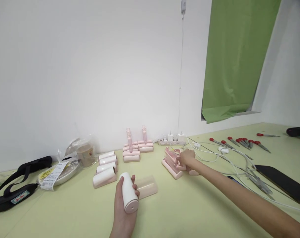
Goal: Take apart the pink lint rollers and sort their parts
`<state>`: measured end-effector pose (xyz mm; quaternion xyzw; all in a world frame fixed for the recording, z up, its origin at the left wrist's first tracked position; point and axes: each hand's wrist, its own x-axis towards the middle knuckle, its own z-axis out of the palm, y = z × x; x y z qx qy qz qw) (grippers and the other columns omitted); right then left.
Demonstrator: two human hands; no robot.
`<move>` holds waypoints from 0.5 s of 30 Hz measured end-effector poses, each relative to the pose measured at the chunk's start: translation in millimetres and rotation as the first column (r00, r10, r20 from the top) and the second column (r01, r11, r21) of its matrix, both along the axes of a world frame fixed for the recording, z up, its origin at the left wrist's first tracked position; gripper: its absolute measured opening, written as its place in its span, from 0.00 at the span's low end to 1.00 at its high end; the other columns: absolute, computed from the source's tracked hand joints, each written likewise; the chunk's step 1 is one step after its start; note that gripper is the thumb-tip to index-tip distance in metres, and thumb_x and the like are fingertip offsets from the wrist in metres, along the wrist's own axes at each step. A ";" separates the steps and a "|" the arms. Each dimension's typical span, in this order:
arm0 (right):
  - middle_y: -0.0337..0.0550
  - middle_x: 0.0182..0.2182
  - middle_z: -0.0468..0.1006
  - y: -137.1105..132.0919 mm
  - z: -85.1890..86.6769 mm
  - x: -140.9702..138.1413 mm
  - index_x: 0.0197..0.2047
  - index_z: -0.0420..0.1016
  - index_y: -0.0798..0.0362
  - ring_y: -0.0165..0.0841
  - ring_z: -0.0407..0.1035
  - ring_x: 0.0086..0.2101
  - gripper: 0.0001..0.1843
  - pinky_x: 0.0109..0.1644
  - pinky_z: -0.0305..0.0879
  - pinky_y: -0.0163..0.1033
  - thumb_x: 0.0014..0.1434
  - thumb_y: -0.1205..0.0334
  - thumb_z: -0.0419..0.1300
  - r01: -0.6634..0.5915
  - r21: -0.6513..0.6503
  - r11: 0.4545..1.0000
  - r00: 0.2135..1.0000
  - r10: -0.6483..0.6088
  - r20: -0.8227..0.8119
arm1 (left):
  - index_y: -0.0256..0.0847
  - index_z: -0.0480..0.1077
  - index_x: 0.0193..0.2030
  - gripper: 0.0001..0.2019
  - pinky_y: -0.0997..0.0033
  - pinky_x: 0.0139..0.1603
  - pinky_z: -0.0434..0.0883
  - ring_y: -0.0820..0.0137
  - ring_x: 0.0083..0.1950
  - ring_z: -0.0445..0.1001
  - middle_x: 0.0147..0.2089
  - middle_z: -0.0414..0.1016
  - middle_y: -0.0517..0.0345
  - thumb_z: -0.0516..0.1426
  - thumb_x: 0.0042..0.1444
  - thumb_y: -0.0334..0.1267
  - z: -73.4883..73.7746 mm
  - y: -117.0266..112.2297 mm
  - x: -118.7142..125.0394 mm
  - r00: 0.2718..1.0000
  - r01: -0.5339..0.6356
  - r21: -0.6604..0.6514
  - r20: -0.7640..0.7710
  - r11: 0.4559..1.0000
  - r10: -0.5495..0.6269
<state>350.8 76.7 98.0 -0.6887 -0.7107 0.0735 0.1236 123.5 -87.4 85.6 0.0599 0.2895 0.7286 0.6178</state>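
My left hand [123,208] is closed around a white lint roll [129,196], held up over the pale green table [184,211]. Just behind it lies a translucent pink cover [147,187]. My right arm reaches out to a small pile of pink lint-roller holders [171,163], and my right hand [186,158] grips one pink holder there. A row of white rolls in pink trays [105,167] lies to the left. Stacked pink holders with upright handles [136,148] stand near the wall.
A black strap bag [13,190], a plate with a labelled packet [56,173] and a wrapped cup [84,153] sit at the left. A power strip [171,142], white cables [229,157], several red-handled screwdrivers [239,142] and a dark tablet [281,181] lie at the right.
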 end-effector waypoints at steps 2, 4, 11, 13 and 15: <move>0.45 0.44 0.68 4.5 -7.2 7.9 0.47 0.64 0.56 0.34 0.66 0.40 0.15 0.41 0.65 0.45 0.58 0.60 0.52 0.070 -0.097 0.993 0.997 -0.066 0.040 | 0.37 0.62 0.37 0.06 0.80 0.16 0.67 0.79 0.20 0.66 0.35 0.69 0.55 0.53 0.50 0.33 0.6 -2.0 2.6 1.000 0.011 0.008 -0.010 1.000 -0.011; 0.45 0.44 0.68 3.5 -11.1 13.3 0.47 0.64 0.56 0.33 0.66 0.39 0.14 0.41 0.65 0.44 0.58 0.60 0.52 0.104 -0.138 0.985 0.994 -0.097 0.052 | 0.37 0.62 0.37 0.06 0.80 0.16 0.67 0.80 0.20 0.66 0.36 0.69 0.54 0.53 0.51 0.34 1.8 -4.6 6.4 1.000 0.019 0.002 -0.008 1.000 -0.019; 0.54 0.34 0.73 -18.8 13.7 17.1 0.45 0.63 0.62 0.43 0.67 0.38 0.17 0.36 0.59 0.43 0.57 0.59 0.47 0.107 0.062 0.992 0.990 -0.101 -0.094 | 0.39 0.62 0.37 0.09 0.76 0.25 0.72 0.79 0.22 0.67 0.33 0.69 0.58 0.55 0.49 0.36 1.7 -4.2 17.7 0.993 -0.102 -0.025 -0.053 0.994 0.101; 0.52 0.34 0.74 -37.8 18.1 5.6 0.48 0.60 0.58 0.42 0.68 0.36 0.18 0.34 0.58 0.41 0.57 0.58 0.43 0.042 0.097 0.994 0.984 -0.024 -0.179 | 0.39 0.62 0.36 0.08 0.72 0.31 0.73 0.79 0.22 0.68 0.31 0.68 0.60 0.55 0.49 0.37 -0.2 2.1 21.8 0.990 -0.124 -0.027 -0.073 0.992 0.122; 0.47 0.34 0.74 -64.3 16.4 -13.4 0.46 0.59 0.53 0.37 0.69 0.33 0.16 0.31 0.58 0.37 0.58 0.58 0.40 -0.069 0.092 0.993 0.960 0.091 -0.266 | 0.39 0.61 0.35 0.09 0.69 0.35 0.73 0.77 0.24 0.69 0.28 0.67 0.61 0.55 0.49 0.38 -2.9 9.0 26.3 0.988 -0.119 -0.021 -0.100 0.993 0.116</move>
